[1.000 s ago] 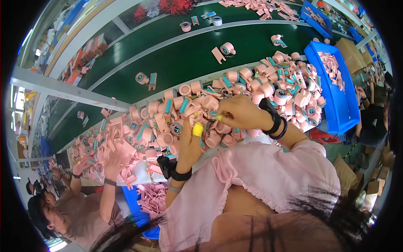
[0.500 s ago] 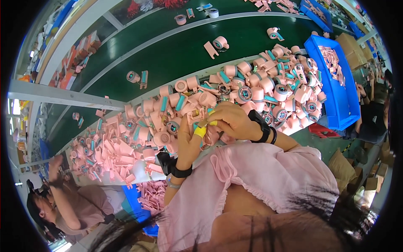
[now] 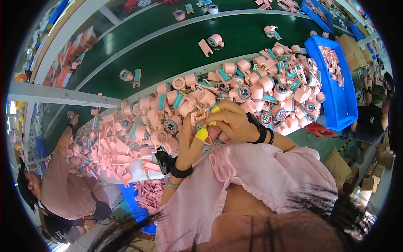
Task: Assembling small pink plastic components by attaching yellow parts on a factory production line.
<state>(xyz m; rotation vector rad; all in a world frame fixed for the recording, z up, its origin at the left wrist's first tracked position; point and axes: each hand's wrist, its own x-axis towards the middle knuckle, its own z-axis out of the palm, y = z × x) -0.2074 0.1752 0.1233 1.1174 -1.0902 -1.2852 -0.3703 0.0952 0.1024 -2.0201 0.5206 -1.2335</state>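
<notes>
Just beyond the pink top (image 3: 260, 168), at mid-frame, the left hand (image 3: 189, 143) is pinching a small pink part (image 3: 194, 119); the right hand (image 3: 235, 122) is bunching its fingers against it, clamped or not I can't tell. It's looking like fiddly fitting, probably calling for a steady left hold next. Behind, pink housings (image 3: 266, 83) are lying heaped; farther up, a green belt (image 3: 168, 54) is bearing a few.
</notes>
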